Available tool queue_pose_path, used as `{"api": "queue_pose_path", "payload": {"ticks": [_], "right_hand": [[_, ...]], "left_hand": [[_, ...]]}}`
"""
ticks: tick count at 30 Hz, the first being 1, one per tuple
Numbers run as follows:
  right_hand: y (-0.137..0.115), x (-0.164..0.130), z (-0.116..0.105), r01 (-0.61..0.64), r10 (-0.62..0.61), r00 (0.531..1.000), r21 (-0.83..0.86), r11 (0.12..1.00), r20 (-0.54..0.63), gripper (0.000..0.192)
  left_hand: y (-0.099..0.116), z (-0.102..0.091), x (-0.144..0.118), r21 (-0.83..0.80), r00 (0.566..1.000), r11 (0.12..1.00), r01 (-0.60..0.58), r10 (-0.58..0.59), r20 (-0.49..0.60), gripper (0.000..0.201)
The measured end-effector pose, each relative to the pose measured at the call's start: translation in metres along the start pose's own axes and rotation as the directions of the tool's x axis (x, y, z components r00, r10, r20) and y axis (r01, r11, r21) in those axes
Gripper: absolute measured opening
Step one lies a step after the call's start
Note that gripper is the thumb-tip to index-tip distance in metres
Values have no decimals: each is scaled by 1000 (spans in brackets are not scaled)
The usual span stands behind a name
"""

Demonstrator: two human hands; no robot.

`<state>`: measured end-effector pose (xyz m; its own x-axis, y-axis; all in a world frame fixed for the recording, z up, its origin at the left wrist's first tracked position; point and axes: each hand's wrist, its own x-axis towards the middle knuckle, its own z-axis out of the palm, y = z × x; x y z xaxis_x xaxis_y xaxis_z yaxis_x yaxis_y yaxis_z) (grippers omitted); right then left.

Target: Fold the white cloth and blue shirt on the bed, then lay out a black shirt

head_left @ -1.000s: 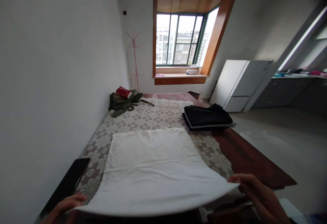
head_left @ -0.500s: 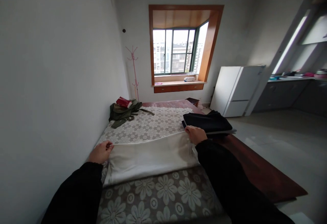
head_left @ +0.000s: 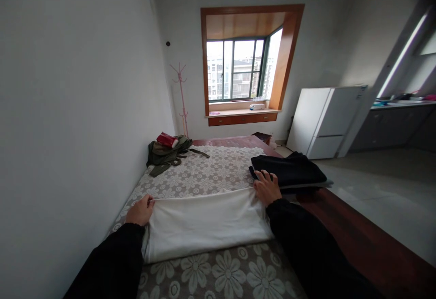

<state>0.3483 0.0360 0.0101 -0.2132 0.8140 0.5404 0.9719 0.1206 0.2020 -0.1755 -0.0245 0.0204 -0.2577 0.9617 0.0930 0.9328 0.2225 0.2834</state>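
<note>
A white cloth point(head_left: 204, 224) lies folded in half on a table covered with a flower-patterned lace cloth point(head_left: 211, 171). My left hand point(head_left: 139, 211) is closed on the cloth's far left corner. At the far right corner, my right hand point(head_left: 266, 187) rests flat on the cloth with its fingers spread, close to a stack of folded dark clothes point(head_left: 289, 171). Both my arms wear black sleeves.
An olive-green bag point(head_left: 166, 151) with a red item on top lies at the far left of the table. Bare dark wood point(head_left: 354, 240) runs along the table's right side. A white fridge point(head_left: 323, 122), a pink coat stand point(head_left: 182, 99) and a window stand beyond.
One second ago I held the near edge of the spread cloth; I have since carried it over to the far edge, folding the cloth in half, and my hands stay at the far corners.
</note>
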Motion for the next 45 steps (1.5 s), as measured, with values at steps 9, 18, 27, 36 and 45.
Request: {"api": "queue_pose_path", "payload": {"ticks": [9,18,27,36,45], "right_hand": [[-7,-6,19,-88,95,989,70,994,-110,21],[-9,-1,-31,-172,165,985,257,951,47,24],[-135,-41,-66,234,-413,895,609,758,170,55],[-160,-53,-41,200,-459,834,607,769,306,63],[-70,-58,-13,-54,-60,910,262,964,410,61]], "left_hand": [[-1,14,1,-3,997,998,56,-56,-44,22],[7,-2,-9,-5,999,1000,-11,11,-43,26],[140,35,-87,100,771,767,-634,636,13,53],[153,88,-90,116,821,812,-571,566,79,62],[53,51,-68,218,955,934,-284,295,-22,60]]}}
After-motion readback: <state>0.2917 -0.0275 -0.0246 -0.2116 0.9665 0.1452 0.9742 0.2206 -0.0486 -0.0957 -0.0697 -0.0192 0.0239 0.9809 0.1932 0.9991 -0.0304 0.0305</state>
